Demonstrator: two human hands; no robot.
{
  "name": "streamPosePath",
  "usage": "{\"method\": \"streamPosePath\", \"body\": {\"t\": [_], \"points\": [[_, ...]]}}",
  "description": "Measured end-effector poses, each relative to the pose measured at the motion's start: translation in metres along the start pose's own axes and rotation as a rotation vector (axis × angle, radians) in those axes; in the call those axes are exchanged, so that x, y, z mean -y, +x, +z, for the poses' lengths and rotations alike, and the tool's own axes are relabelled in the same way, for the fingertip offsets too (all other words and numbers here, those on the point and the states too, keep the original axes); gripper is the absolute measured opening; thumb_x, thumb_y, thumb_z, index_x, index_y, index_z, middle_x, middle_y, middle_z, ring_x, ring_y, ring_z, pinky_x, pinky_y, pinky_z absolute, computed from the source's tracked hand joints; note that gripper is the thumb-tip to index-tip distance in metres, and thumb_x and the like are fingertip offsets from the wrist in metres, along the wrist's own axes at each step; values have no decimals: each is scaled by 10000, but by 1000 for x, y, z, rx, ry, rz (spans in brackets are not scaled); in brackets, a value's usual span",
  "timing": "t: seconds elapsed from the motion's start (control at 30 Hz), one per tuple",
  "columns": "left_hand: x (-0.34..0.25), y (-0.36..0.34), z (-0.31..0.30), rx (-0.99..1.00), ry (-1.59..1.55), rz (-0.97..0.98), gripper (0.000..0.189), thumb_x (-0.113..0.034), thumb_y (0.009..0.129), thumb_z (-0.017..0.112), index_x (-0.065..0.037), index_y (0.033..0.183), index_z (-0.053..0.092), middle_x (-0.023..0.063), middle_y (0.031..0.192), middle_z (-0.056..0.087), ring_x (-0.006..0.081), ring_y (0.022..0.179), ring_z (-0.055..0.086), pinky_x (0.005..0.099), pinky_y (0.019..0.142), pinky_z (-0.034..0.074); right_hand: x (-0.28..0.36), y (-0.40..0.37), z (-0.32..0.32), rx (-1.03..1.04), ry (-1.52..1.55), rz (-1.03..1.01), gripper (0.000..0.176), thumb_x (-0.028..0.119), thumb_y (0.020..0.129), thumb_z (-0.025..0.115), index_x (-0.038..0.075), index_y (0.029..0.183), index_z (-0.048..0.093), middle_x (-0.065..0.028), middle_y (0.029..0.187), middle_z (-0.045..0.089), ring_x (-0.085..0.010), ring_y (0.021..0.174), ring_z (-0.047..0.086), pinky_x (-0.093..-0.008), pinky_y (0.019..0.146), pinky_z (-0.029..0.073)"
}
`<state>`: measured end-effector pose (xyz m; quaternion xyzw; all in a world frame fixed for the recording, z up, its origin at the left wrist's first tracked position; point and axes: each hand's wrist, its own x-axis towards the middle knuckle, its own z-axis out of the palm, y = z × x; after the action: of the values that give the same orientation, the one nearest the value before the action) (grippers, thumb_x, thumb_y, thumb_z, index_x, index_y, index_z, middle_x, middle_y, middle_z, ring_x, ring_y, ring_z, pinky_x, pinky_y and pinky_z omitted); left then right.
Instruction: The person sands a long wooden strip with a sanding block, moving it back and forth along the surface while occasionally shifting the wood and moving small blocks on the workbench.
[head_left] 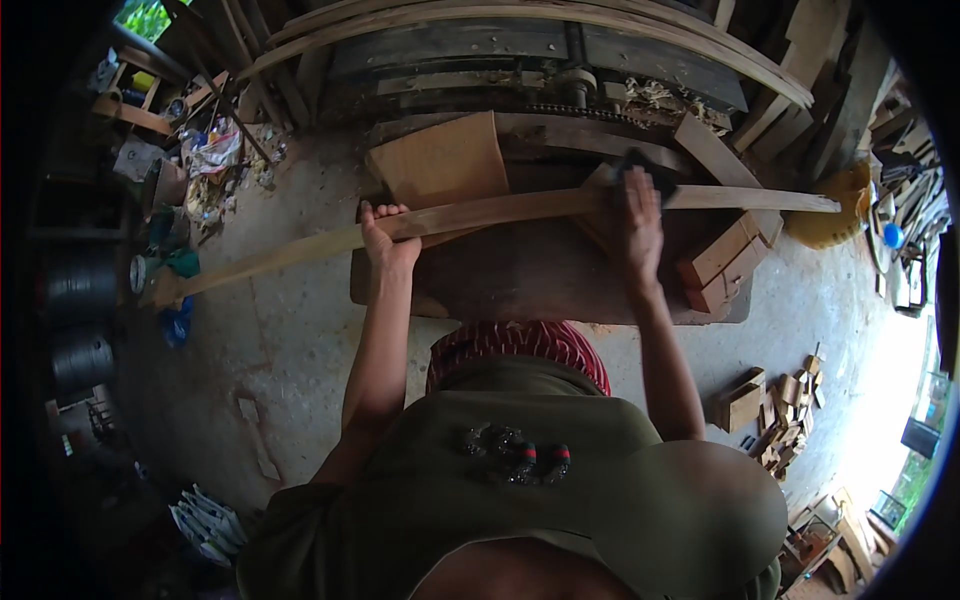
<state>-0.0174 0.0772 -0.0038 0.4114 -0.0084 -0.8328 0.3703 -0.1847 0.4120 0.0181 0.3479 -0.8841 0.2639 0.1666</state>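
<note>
A long, narrow wooden strip [520,207] crosses in front of me, reaching past the workbench on both sides. My left hand [391,236] is closed around it left of the middle, thumb and fingers curled over the edge. Over the right part of the strip lies my right hand [642,222], fingers stretched and pressed against a dark sheet [657,182] that looks like sandpaper. The hand partly hides this sheet, and its fingers are slightly blurred. Beneath the strip is the dark workbench [520,280], with a light wooden board [440,160] behind my left hand.
Wooden blocks [722,265] sit at the bench's right end. Behind the bench stands a machine with a chain [580,110] and wood shavings. A yellow basin [835,210] is at right; offcuts [790,410] lie on the floor [310,380]. Dark drums [80,285] stand at left.
</note>
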Motion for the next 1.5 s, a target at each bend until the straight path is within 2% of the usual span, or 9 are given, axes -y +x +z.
{"method": "streamPosePath", "body": {"t": [0.17, 0.33, 0.63, 0.87, 1.03, 1.23, 1.4, 1.43, 1.5], "points": [[-43, 20, -13, 20, -126, -190, 445, -379, 881, 629, -143, 566, 421, -20, 523, 435, 167, 566, 483, 348, 699, 464, 58, 3, -1, 185, 140, -154, 561, -22, 844, 466, 31, 1402, 466, -184, 1459, 438, -343, 1377, 395, -460, 1159, 295], [-101, 9, -10, -62, 5, 59, 440, -378, 927, 567, -143, 580, 430, -3, 556, 472, 184, 576, 505, 371, 715, 493, -11, 4, -36, 62, -104, 34, 590, 4, 829, 493, 27, 1416, 436, -188, 1493, 389, -345, 1404, 348, -471, 1159, 286], [-32, 10, -10, 58, -127, -79, 531, -411, 996, 490, -125, 560, 390, 8, 527, 447, 185, 561, 487, 356, 685, 479, 53, 2, 4, 222, 143, -202, 579, -23, 811, 471, 13, 1388, 475, -183, 1489, 409, -360, 1397, 362, -481, 1157, 282], [-74, 15, -3, 37, -68, -26, 541, -414, 984, 480, -147, 529, 361, -12, 512, 425, 176, 546, 471, 348, 675, 462, -50, 11, -37, 16, -172, 208, 517, 26, 884, 463, -25, 1398, 432, -243, 1482, 387, -380, 1393, 353, -476, 1155, 278], [-120, 37, -24, -42, 43, 2, 468, -343, 932, 532, -171, 543, 338, -38, 523, 421, 159, 613, 482, 372, 785, 436, 47, -9, -9, 132, 65, -30, 565, -7, 850, 493, 18, 1413, 443, -178, 1477, 422, -329, 1379, 396, -440, 1154, 315], [-165, 29, -33, -123, 13, 51, 392, -293, 910, 572, -162, 586, 397, -30, 581, 473, 167, 657, 512, 365, 788, 454, -32, 5, -36, 33, -101, 91, 544, -18, 838, 476, -3, 1382, 461, -218, 1456, 433, -364, 1381, 380, -459, 1156, 294], [-86, 22, -27, 349, -67, 45, 273, -260, 899, 591, -114, 687, 500, 34, 688, 545, 197, 719, 576, 375, 788, 490, -56, 8, -22, -13, -151, 167, 557, 17, 858, 431, -38, 1412, 406, -231, 1493, 381, -372, 1419, 310, -463, 1184, 212], [-53, 10, -16, 331, -280, -198, 301, -272, 902, 602, -108, 673, 497, 34, 660, 534, 193, 700, 562, 356, 746, 492, -57, 6, -21, -28, -153, 162, 560, 21, 860, 427, -34, 1416, 403, -229, 1495, 378, -376, 1420, 306, -464, 1183, 212], [-18, -11, 9, 162, -149, -68, 399, -298, 952, 567, -114, 624, 435, 6, 563, 441, 167, 609, 502, 344, 681, 473, -61, 3, -25, 4, -119, 123, 593, 10, 838, 447, -33, 1425, 385, -218, 1511, 358, -386, 1418, 306, -477, 1180, 214]]}}
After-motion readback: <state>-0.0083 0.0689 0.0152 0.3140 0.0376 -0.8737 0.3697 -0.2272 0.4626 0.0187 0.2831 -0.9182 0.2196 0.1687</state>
